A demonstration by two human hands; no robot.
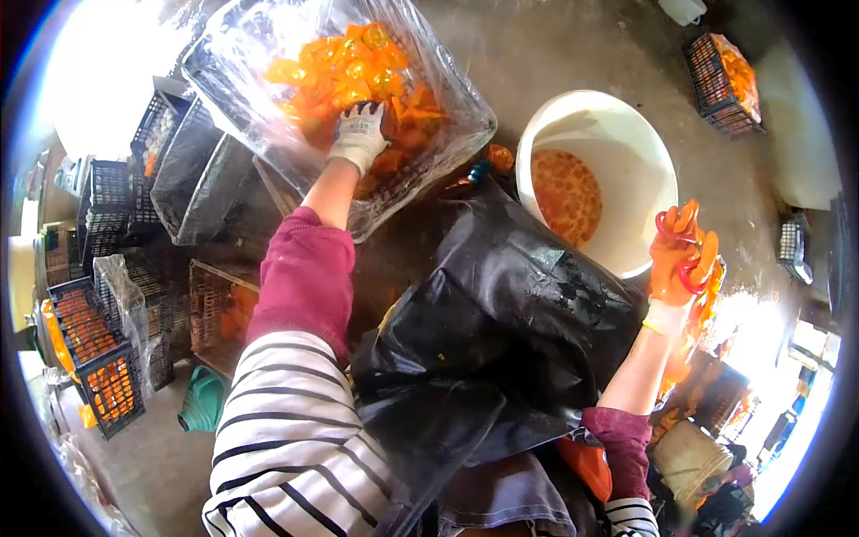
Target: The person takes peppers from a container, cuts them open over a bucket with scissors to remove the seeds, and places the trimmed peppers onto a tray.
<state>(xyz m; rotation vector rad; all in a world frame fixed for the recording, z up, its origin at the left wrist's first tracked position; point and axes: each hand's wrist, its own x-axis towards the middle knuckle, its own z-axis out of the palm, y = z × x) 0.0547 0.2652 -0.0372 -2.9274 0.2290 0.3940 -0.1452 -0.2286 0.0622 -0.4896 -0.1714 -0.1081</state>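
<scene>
My left hand (361,136), in a white glove with dark finger ends, reaches into a crate (465,134) lined with clear plastic. Its fingers curl down among shiny orange pieces (358,67); whatever lies under them is hidden. On the other side, my right hand (677,264) wears an orange glove and closes around a tool with red looped handles (689,277), whose working end I cannot make out. Just left of that hand stands a white tub (640,161) holding a foamy orange-brown mass (565,197). A black plastic apron (501,313) covers my lap.
Black crates stand stacked at the left, one with orange contents (94,345). A green container (204,398) lies on the floor near them. Another filled crate (720,85) is at the far right. More orange pieces (684,358) lie beside my right forearm.
</scene>
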